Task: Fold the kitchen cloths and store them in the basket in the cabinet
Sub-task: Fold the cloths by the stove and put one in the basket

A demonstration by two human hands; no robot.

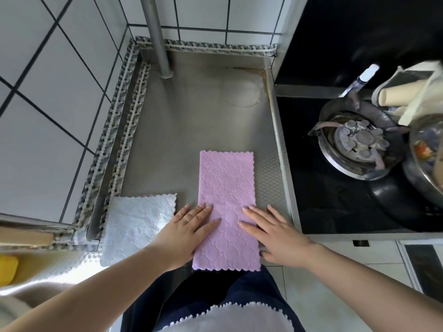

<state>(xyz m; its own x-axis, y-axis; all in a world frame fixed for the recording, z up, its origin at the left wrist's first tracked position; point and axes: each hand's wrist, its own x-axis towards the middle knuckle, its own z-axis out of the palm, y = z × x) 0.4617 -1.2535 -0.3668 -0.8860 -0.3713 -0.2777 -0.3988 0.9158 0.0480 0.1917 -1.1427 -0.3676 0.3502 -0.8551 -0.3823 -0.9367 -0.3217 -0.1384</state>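
A pink kitchen cloth point(226, 188) lies folded into a long rectangle on the steel counter point(187, 121), its near end at the counter's front edge. My left hand point(185, 231) lies flat on its near left side, fingers straight. My right hand point(275, 233) rests flat on its near right edge, partly on the counter. A folded white cloth point(134, 224) lies to the left, with a pink edge showing under it. Another white cloth point(230, 317) hangs at my waist. No basket or cabinet is in view.
A metal pipe point(155, 37) stands at the counter's back. Tiled walls close the left and back sides. To the right is a black stove point(323, 188) with a metal pot point(354, 142), a pan and a bowl. A yellow object point(7, 269) sits at far left.
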